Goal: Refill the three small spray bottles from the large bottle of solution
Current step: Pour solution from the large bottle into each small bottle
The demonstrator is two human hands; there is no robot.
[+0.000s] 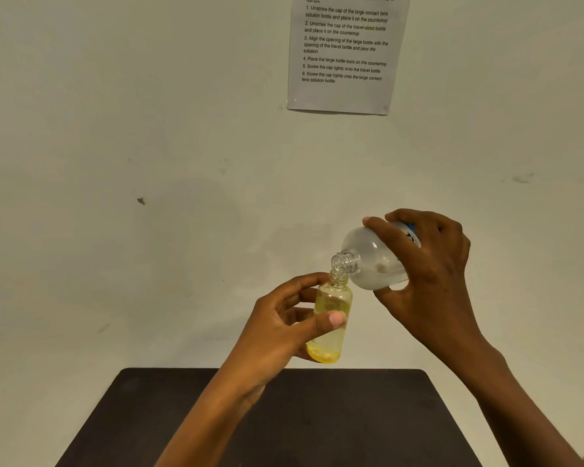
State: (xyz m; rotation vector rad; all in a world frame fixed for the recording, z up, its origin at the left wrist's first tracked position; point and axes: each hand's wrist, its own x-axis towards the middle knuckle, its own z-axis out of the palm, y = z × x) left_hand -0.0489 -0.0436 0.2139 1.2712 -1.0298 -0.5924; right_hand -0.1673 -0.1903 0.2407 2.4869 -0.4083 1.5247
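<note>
Two bare forearms rise from the bottom edge of the frame, nearest the viewer, crossing a dark table (pixel 317 416) that fills the lower middle.

At the centre of the frame, a small spray bottle (pixel 331 318) is held in the air, nearly upright, with its cap off. It is clear plastic with a little yellowish liquid pooled at its base. The left hand (pixel 284 318) pinches it: the thumb presses across the front, and the fingers curl behind.

Just above and to the right, the large bottle (pixel 371 261) is tipped over. Its open mouth points down and left, meeting the small bottle's neck. The right hand (pixel 432 264) grips its wide body with fingers and thumb curled round it.

This looks like the pouring step for one of the three small bottles. Whether liquid is flowing cannot be seen. The other two small bottles and all the caps are out of view.

The next move likely calls for keeping the two mouths lined up and tipping slowly, since the narrow neck leaves little margin for a spill. After that, the large bottle would need levelling off.

Both bottles sit in the picture just above the table's far edge, which has rounded corners. Dark tabletop shows on either side of the arms, giving room to set a bottle down. Behind is a pale wall (pixel 149 129), and a printed instruction sheet (pixel 346 52) hangs at the upper middle right.
</note>
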